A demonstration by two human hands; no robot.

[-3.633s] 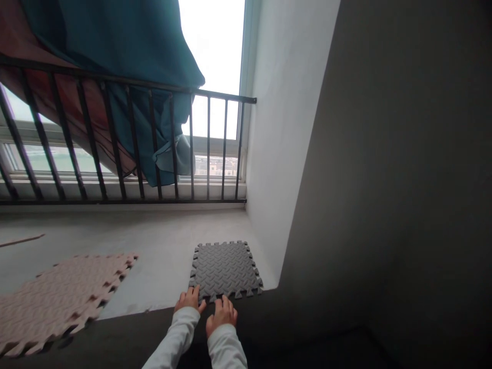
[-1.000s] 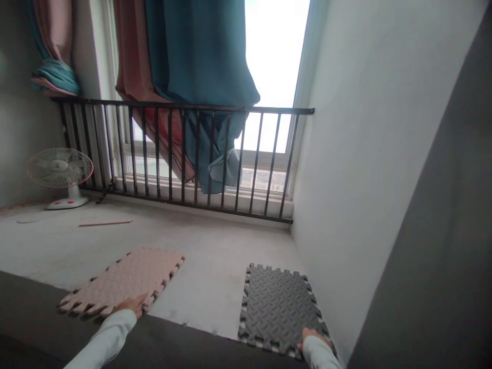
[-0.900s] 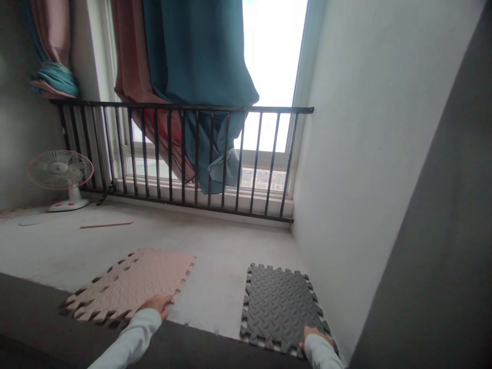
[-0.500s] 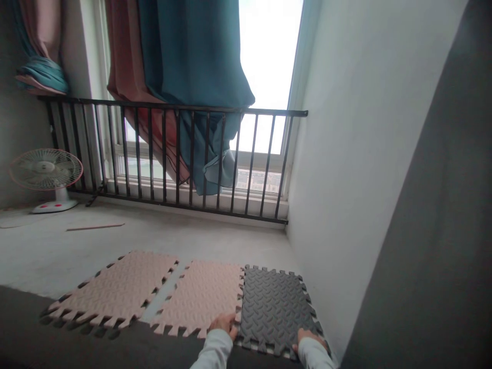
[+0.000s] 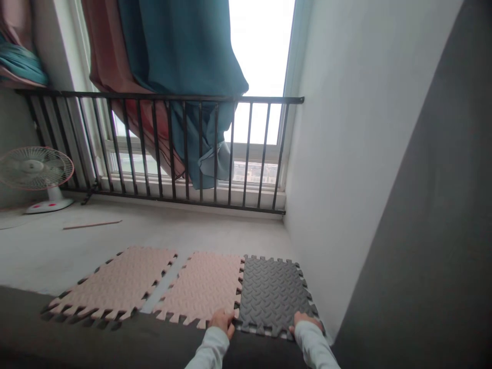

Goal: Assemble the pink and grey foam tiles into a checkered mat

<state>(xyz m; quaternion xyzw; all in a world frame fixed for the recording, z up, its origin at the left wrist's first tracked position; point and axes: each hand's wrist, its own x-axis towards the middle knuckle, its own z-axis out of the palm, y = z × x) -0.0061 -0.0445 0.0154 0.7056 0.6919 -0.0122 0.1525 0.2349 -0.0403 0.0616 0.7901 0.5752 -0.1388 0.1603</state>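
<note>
The left hand (image 5: pixel 222 322) is down on the near edge of a pink foam puzzle tile (image 5: pixel 202 289), right at the seam with a grey tread-pattern foam tile (image 5: pixel 271 294). The right hand (image 5: pixel 306 322) sits on that grey tile's near edge. Honestly can't tell if they're gripping or just resting. A second pink tile (image 5: pixel 115 282) lies just left on the concrete floor (image 5: pixel 154 236), with a narrow gap between the pinks.

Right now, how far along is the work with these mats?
Done: the middle pink foam mat lies against the gray foam mat, their toothed edges meeting. In hand: the left hand rests at that joint, the right hand on the gray mat's near edge. Left: a strip of concrete floor shows between the middle mat and the left pink foam mat, so those two look unjoined.
</note>
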